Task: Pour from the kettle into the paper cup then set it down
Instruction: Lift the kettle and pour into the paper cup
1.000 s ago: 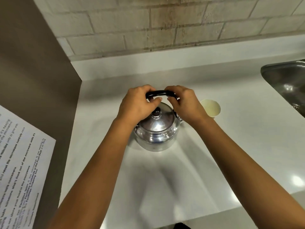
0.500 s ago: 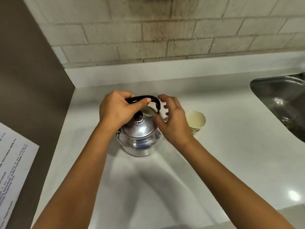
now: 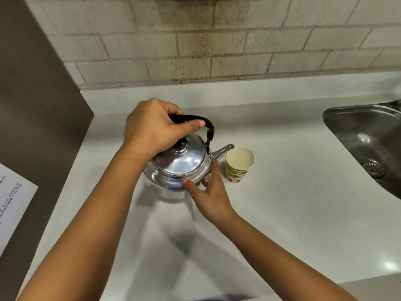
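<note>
L hand (image 3: 152,129) now alone wrapped round the handle (image 3: 195,119), R hand (image 3: 209,192) dropped off it w/ fingers spread against the kettle (image 3: 184,166) side, spout by the paper cup (image 3: 239,164) on the counter (image 3: 293,192) — pour looks about to start.

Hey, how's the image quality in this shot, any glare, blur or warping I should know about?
Head view: wide-angle warping bends the tile lines and the counter edge; bright glints on the kettle lid and a hotspot at the counter's lower right; soft shadows under both arms; the printed sheet at left is too blurred to read.
</note>
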The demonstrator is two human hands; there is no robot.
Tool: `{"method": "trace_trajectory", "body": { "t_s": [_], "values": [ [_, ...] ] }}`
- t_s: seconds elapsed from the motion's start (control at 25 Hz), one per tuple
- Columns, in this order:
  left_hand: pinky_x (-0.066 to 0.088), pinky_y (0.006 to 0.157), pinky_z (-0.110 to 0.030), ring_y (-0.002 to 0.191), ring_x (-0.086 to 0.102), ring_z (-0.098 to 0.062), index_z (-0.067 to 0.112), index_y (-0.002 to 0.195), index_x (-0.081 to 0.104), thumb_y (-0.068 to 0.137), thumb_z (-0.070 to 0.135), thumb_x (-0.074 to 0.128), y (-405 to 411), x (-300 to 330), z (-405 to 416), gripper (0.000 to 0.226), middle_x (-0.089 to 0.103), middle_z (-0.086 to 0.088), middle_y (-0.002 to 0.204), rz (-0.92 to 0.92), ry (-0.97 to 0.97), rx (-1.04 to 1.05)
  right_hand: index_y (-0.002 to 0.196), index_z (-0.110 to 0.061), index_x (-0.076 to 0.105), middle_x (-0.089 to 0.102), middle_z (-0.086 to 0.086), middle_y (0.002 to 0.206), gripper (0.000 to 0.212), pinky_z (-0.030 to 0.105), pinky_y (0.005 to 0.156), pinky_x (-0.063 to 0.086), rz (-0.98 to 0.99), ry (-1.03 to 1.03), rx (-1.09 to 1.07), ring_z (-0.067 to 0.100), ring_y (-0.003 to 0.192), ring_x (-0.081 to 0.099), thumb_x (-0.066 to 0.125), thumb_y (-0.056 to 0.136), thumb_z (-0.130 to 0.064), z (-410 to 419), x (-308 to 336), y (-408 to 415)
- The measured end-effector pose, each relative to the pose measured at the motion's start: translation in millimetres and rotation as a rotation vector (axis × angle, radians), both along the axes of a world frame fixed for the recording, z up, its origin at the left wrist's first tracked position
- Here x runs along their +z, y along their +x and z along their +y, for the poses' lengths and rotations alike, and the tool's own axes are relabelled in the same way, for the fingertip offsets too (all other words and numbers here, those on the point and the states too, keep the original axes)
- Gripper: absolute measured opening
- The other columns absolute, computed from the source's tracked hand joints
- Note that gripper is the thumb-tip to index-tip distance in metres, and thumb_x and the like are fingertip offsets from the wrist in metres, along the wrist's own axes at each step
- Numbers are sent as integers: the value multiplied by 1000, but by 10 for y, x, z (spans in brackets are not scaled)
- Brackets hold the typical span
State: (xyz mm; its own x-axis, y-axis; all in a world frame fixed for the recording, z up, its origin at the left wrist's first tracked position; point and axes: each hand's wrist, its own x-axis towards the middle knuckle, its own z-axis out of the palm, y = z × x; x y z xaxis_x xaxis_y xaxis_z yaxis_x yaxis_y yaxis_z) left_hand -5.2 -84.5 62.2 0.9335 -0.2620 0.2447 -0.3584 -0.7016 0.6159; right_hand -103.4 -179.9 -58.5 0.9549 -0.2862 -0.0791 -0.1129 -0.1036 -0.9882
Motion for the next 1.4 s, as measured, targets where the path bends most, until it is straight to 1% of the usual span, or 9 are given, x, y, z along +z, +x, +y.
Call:
{"method": "trace_trajectory", "body": {
  "t_s": [0.16, 0.24, 0.32, 0.56, 0.68, 0.8, 1.0, 1.2, 1.4],
  "values": [
    [30, 44, -19, 54, 53, 1, 28, 61, 70, 55, 71, 66, -22, 88, -140, 44, 60, 11, 49, -48, 98, 3, 126, -34, 27, 43, -1, 135, 64, 11, 90, 45, -57, 113, 11, -6, 106, 51, 68, 78, -22, -25, 39, -11],
    [29, 44, -19, 53, 50, 1, 28, 61, 69, 55, 73, 64, -29, 127, -211, 46, 58, 11, 49, -84, 169, -2, 122, -36, 26, 43, 2, 136, 62, 33, 101, 46, -59, 161, 26, 9, 114, 53, 67, 78, -21, -25, 38, -5],
    [28, 45, -18, 52, 48, 0, 28, 62, 69, 56, 73, 63, -36, 158, -277, 46, 56, 11, 48, -118, 228, -27, 119, -35, 27, 44, 2, 133, 59, 41, 101, 45, -53, 198, 29, 24, 117, 53, 67, 78, -19, -30, 41, 17],
    [27, 46, -17, 59, 52, -17, 28, 71, 73, 59, 71, 63, -47, 226, -443, 46, 51, 12, 48, -202, 358, -73, 122, -27, 29, 48, 1, 123, 58, 29, 87, 51, -59, 262, 36, 23, 110, 56, 66, 79, -15, -86, 0, 86],
    [27, 45, -18, 60, 51, -18, 27, 71, 74, 60, 71, 62, -45, 247, -507, 47, 48, 11, 47, -232, 397, -86, 126, -24, 27, 50, -6, 116, 61, 24, 81, 51, -55, 287, 40, 10, 94, 61, 66, 80, -15, -84, -7, 96],
    [26, 43, -20, 58, 50, -19, 24, 69, 73, 60, 71, 63, -39, 270, -568, 49, 48, 10, 47, -247, 440, -111, 120, -29, 26, 48, -16, 108, 57, 27, 85, 51, -64, 319, 44, 4, 90, 60, 64, 81, -14, -81, -18, 105],
    [21, 43, -21, 59, 49, -21, 23, 70, 72, 61, 70, 62, -55, 299, -640, 49, 48, 8, 48, -287, 518, -145, 117, -30, 28, 47, -16, 107, 52, 26, 83, 53, -80, 349, 56, -6, 83, 63, 62, 82, -12, -75, -5, 102],
    [19, 43, -21, 61, 48, -20, 23, 76, 75, 62, 69, 63, -78, 303, -708, 49, 41, 9, 48, -326, 553, -186, 120, -26, 27, 47, -15, 108, 53, 36, 92, 51, -64, 366, 50, 0, 87, 61, 61, 82, -12, -86, 10, 110],
    [19, 42, -22, 62, 51, -22, 21, 76, 75, 64, 68, 63, -79, 323, -737, 50, 50, 4, 54, -343, 593, -199, 131, -18, 24, 45, -16, 109, 62, 40, 95, 50, -57, 370, 51, 4, 92, 58, 62, 82, -14, -73, 16, 119]
  ]
}}
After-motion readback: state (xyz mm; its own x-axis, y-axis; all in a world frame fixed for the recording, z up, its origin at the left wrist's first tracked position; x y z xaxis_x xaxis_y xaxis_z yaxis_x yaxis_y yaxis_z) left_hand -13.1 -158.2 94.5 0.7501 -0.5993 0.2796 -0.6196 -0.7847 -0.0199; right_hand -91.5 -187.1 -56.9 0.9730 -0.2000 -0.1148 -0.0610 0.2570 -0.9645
